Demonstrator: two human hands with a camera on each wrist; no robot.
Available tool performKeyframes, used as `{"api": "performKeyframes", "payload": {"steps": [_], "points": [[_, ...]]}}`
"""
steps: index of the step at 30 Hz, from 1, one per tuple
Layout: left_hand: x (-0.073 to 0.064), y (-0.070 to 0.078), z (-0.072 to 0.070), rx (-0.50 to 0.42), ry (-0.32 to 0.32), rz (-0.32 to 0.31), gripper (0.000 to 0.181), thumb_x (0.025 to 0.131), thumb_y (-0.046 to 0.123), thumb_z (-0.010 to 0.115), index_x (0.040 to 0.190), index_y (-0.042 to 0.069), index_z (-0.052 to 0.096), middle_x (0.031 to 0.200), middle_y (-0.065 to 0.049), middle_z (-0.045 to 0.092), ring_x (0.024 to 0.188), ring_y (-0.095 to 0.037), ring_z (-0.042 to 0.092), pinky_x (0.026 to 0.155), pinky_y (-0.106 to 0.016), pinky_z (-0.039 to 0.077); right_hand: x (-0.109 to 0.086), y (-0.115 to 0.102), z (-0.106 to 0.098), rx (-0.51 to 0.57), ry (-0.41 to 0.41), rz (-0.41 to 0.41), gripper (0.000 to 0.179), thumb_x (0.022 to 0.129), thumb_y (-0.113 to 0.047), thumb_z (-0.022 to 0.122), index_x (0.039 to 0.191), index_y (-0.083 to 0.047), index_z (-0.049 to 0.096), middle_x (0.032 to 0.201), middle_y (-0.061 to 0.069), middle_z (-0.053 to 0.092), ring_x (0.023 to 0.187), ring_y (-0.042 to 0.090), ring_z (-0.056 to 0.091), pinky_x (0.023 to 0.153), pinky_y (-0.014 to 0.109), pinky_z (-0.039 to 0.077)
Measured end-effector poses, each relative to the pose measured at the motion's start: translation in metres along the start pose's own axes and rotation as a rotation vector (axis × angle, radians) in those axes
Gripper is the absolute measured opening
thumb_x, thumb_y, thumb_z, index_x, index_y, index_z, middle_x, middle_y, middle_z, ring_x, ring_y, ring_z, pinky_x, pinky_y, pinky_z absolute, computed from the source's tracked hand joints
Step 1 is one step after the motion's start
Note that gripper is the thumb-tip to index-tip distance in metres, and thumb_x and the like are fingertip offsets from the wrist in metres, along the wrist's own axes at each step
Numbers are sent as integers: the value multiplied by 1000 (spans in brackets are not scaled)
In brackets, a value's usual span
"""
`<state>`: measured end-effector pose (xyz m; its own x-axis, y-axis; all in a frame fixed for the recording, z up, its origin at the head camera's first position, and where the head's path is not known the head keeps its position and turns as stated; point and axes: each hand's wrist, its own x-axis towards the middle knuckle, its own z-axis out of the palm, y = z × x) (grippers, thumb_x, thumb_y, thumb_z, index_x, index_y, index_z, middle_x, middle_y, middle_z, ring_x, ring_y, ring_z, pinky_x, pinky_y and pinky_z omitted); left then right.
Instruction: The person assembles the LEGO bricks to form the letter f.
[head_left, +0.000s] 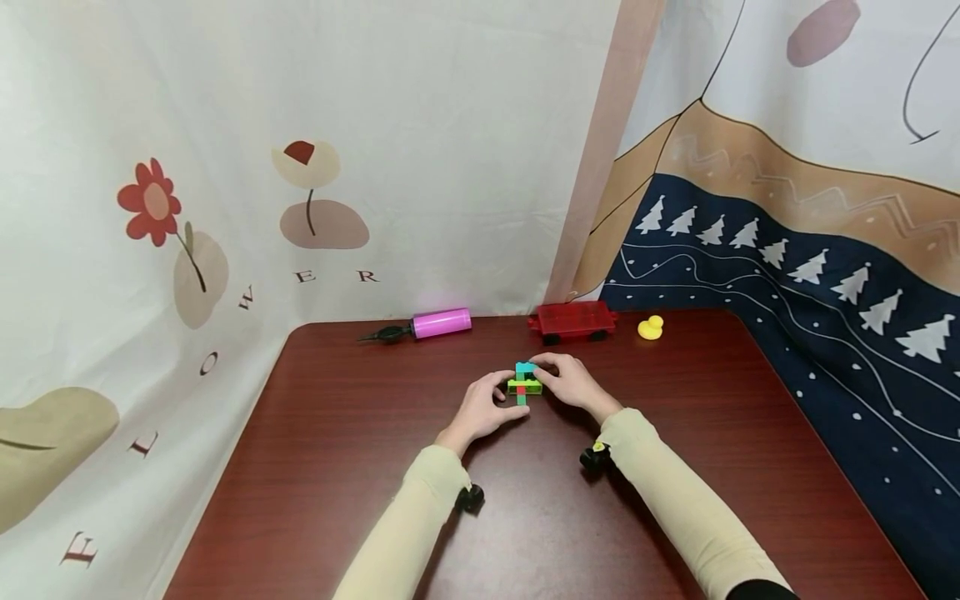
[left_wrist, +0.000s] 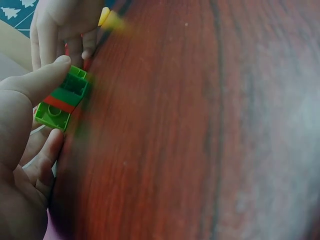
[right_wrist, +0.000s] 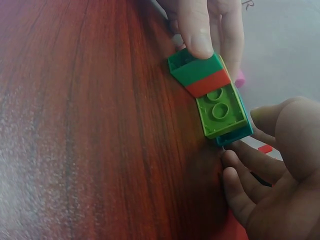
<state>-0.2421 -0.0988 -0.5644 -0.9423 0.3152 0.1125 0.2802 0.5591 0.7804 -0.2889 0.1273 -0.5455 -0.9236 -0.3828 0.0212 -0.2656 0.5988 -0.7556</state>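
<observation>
A small stack of toy building blocks [head_left: 513,387] is between my two hands over the far half of the table. It joins a teal block [head_left: 522,367], a lime green block [right_wrist: 225,117], a thin red block [right_wrist: 209,83] and a dark green block [right_wrist: 200,70]. My left hand [head_left: 480,407] grips the stack, its thumb pressing the dark green end while its fingers reach the lime block's side. From the other side, my right hand [head_left: 573,382] has thumb and fingers around the teal end. In the wrist views, the lime block's hollow underside shows.
Along the back edge of the wooden table [head_left: 360,467] lie a purple hand pump [head_left: 441,323] with a black end, a red toy wagon [head_left: 573,321] and a yellow rubber duck [head_left: 650,327]. Printed curtains [head_left: 450,150] hang right behind the table.
</observation>
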Motion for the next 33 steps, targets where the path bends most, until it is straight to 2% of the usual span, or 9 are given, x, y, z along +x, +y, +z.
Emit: {"api": "performKeyframes", "payload": {"steps": [6,13,18,23,33], "points": [[2,-1,2,5,23,-13,69,86,37,88,143,9,61,134,-7,67,95,-18,64,87,-34,54,1,1,-2,20,-6,7,35,107,-22,63,139,-8,67,135,11,69,113,26,67,100,46,53],[4,-4,1,16,37,6,67,86,34,89,143,9,62,132,-8,67,95,-19,65,88,-35,54,-2,2,-7,24,-11,31,36,106,-20,64,140,-8,65,133,11,69,115,28,66,103,48,52],[5,-7,1,31,27,14,65,88,34,87,143,10,62,134,-7,67,98,-20,66,91,-37,54,-3,3,-9,18,-34,33,38,107,-22,63,142,-9,64,135,11,68,117,27,65,104,49,51],[4,-9,1,26,13,21,65,88,34,87,143,9,62,133,-7,68,101,-21,65,91,-38,54,-5,4,-8,24,-33,35,36,106,-22,64,140,-9,66,129,10,70,113,26,65,103,48,52],[4,-5,-3,17,-18,18,67,88,36,87,143,9,61,132,-8,65,105,-23,65,95,-40,54,-5,4,-10,30,-21,34,34,106,-22,65,137,-8,67,127,10,71,109,26,67,100,47,53]]}}
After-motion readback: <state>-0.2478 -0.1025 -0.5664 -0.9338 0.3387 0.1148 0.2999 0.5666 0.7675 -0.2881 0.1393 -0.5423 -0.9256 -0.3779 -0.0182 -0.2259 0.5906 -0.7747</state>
